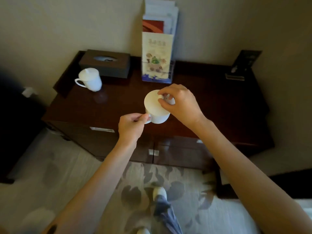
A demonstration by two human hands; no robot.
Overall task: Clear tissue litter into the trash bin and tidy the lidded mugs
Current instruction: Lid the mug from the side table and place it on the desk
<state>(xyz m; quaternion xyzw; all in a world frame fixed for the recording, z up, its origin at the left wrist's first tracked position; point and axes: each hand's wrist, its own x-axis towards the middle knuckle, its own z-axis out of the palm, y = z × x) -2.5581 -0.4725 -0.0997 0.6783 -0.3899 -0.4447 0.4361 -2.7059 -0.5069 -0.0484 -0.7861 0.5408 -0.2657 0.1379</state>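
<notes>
A white mug (158, 118) is held above the front middle of a dark wooden cabinet (211, 105). My left hand (130, 126) pinches the mug's handle from the left. My right hand (179, 103) grips the knob of the white lid (152, 103), which sits on the mug. A second white lidded mug (90, 79) stands upright at the cabinet's back left, its handle pointing left. No tissue litter or trash bin shows in this view.
A dark tissue box (105, 62) sits behind the second mug by the wall. A tall brochure holder (157, 53) stands at the back centre. A small dark sign stand (240, 66) is at the back right. Patterned carpet and my feet lie below.
</notes>
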